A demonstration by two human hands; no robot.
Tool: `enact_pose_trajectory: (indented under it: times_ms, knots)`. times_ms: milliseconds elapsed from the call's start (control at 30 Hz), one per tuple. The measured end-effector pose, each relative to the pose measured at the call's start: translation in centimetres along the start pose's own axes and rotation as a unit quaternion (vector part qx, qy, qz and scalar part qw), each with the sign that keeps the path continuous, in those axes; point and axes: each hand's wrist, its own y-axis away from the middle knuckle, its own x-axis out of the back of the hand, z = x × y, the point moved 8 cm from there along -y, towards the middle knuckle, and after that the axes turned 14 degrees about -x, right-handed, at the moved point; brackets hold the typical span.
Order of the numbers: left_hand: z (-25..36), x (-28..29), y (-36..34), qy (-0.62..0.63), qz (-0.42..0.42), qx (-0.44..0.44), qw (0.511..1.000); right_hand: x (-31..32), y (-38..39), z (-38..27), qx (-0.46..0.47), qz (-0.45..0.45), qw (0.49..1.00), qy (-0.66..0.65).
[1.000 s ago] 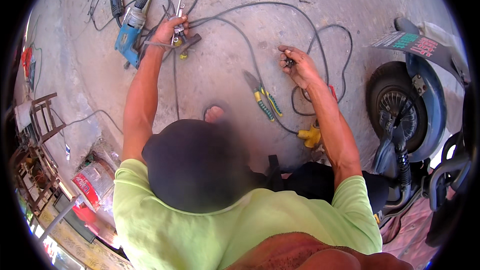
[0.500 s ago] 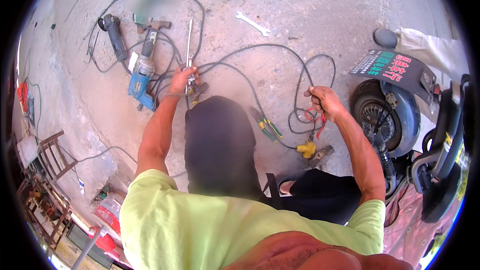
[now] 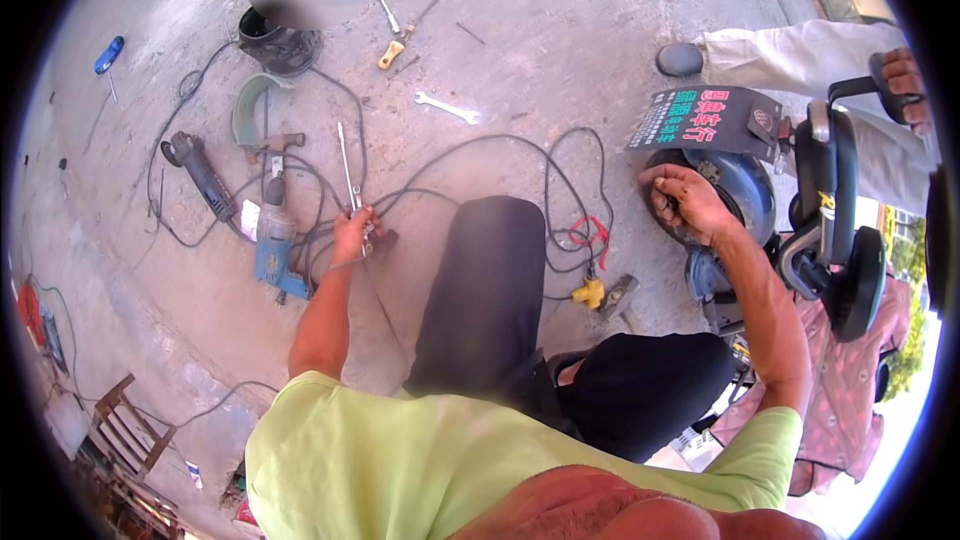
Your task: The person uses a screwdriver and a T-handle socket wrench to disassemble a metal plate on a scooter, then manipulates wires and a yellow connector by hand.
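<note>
Bunched long metal tools, one a slim rod with a wrench-like head [image 3: 354, 195], stick up from my left hand [image 3: 352, 237]. Its fingers are closed around them over the tangled black cord [image 3: 420, 183]. My right hand [image 3: 688, 202] is curled in front of the scooter's front wheel and blue fender [image 3: 745, 190]. Whatever sits in its fingers, if anything, is too small to make out. Below the scooter's dark lettered panel [image 3: 705, 120], the hand and forearm hide most of the wheel. My bent dark-trousered knee [image 3: 490, 270] stands between my arms.
A blue drill [image 3: 272, 250], an angle grinder [image 3: 200, 175] and a black bucket [image 3: 280, 45] are at left. An open-end wrench [image 3: 447, 107] and a screwdriver [image 3: 393, 52] lie ahead. By my knee are a yellow connector [image 3: 590, 293] and a hammer [image 3: 618, 294]. Another person's hand [image 3: 903, 90] rests on the handlebar.
My right hand has moved from above the cord and red-handled tool to the scooter's wheel. The view has shifted right, and another person's hand now shows. My left hand keeps its hold.
</note>
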Motion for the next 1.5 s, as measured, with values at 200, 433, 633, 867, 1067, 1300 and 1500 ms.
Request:
enact_pose_trajectory:
  times_ms: [200, 433, 633, 867, 1067, 1300, 1500]
  knots:
    - [0.6, -0.2, -0.4, 0.000, -0.004, -0.001, 1.000, -2.4, 3.9, -3.2, 0.037, -0.027, 0.996, -0.078]
    - [0.8, -0.8, -0.6, 0.021, -0.004, -0.002, 1.000, -9.7, 10.2, -9.0, 0.121, -0.125, 0.982, -0.068]
    - [2.6, -0.7, 0.7, -0.040, 0.004, 0.003, 0.999, -17.9, 13.2, -11.2, 0.139, -0.195, 0.970, 0.038]
    - [4.3, -1.2, 0.4, -0.123, 0.003, -0.051, 0.991, -19.6, 15.0, -10.5, 0.181, -0.303, 0.935, 0.017]
    - [2.5, -0.4, 0.1, -0.080, 0.007, -0.027, 0.996, -18.0, 13.6, -12.6, 0.183, -0.263, 0.947, 0.021]
    - [1.0, -1.0, 0.0, -0.038, -0.007, -0.025, 0.999, -14.7, 12.1, -14.7, 0.232, -0.214, 0.949, 0.006]
    - [1.0, 0.3, -1.0, -0.047, -0.006, -0.063, 0.997, -11.6, 11.3, -16.1, 0.258, -0.188, 0.939, -0.127]
